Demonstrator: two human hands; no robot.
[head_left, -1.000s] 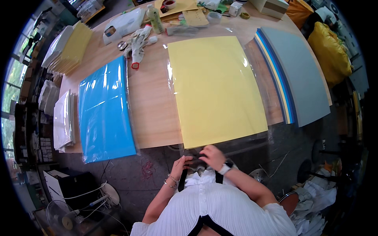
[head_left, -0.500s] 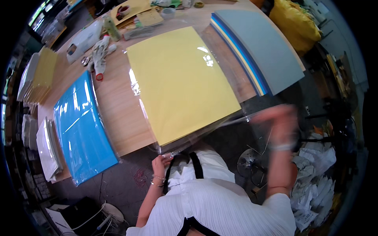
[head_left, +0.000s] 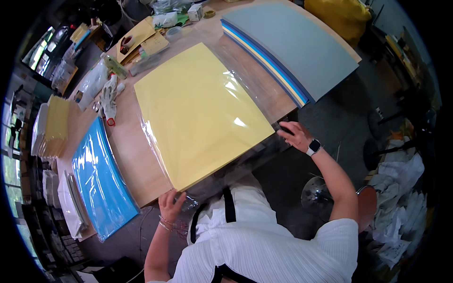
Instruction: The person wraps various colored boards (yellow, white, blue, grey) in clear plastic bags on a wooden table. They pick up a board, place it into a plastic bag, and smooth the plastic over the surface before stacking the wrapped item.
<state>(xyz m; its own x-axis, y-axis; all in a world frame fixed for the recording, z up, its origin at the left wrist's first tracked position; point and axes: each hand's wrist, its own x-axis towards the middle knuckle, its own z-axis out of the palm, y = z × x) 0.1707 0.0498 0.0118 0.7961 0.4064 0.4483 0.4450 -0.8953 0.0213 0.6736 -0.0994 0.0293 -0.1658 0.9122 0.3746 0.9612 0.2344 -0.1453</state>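
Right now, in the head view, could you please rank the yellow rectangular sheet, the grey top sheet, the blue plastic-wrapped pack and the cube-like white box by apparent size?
Largest to smallest:
1. Yellow rectangular sheet
2. Grey top sheet
3. Blue plastic-wrapped pack
4. Cube-like white box

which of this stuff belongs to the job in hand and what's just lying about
Seems part of it:
yellow sheet
clear plastic around it
perhaps the blue pack and grey-topped stack

Probably just lying about:
white gloves
bottle
small white box
clear tub
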